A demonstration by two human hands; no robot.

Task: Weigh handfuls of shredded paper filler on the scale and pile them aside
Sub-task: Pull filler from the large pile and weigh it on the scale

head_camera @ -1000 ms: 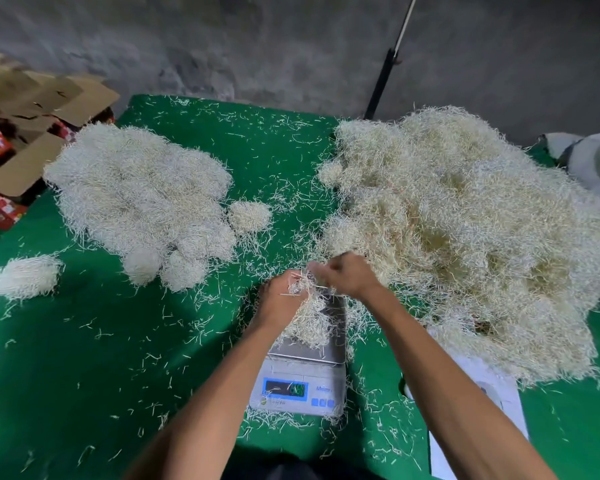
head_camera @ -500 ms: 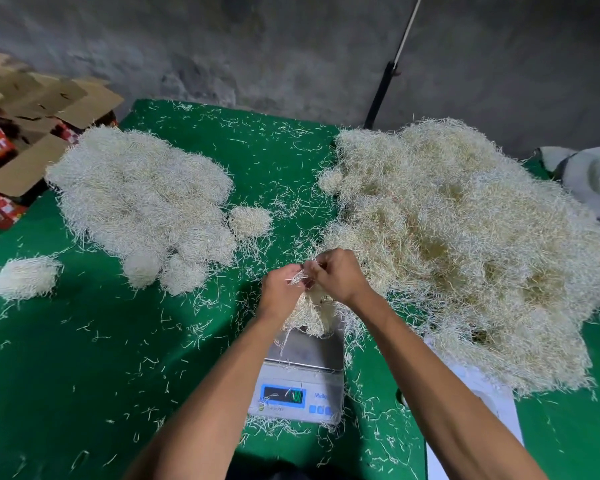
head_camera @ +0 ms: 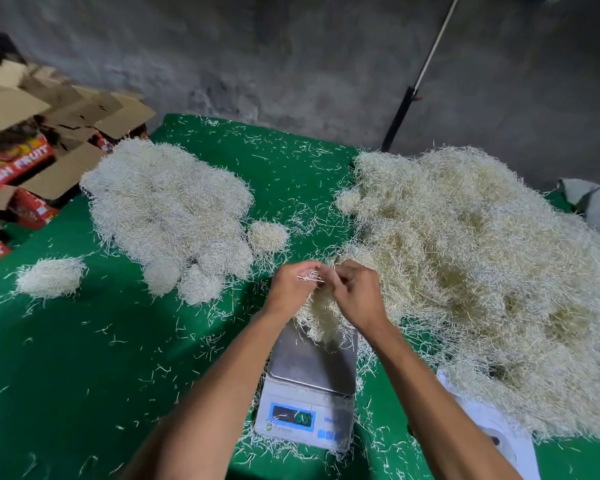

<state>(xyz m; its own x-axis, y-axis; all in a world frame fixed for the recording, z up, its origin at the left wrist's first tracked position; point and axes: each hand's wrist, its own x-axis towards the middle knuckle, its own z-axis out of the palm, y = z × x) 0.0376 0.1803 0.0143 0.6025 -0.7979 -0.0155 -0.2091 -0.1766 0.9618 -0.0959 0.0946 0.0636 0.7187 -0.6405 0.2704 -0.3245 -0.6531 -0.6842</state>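
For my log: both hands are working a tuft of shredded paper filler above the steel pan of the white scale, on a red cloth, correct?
Not quite: the cloth is green, as the head view shows. The left hand and right hand do work the tuft of shredded paper filler above the white scale's steel pan.

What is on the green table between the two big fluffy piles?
In the head view, only scattered loose shreds on the green table; the hands lie nearer.

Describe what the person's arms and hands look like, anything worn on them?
Both forearms are bare right up to the frame's bottom edge, so no sleeves or cuffs show. The left hand and right hand wear no gloves. No watch, wristband or bracelet is visible on either wrist, and no rings can be made out, though the fingers are partly hidden.
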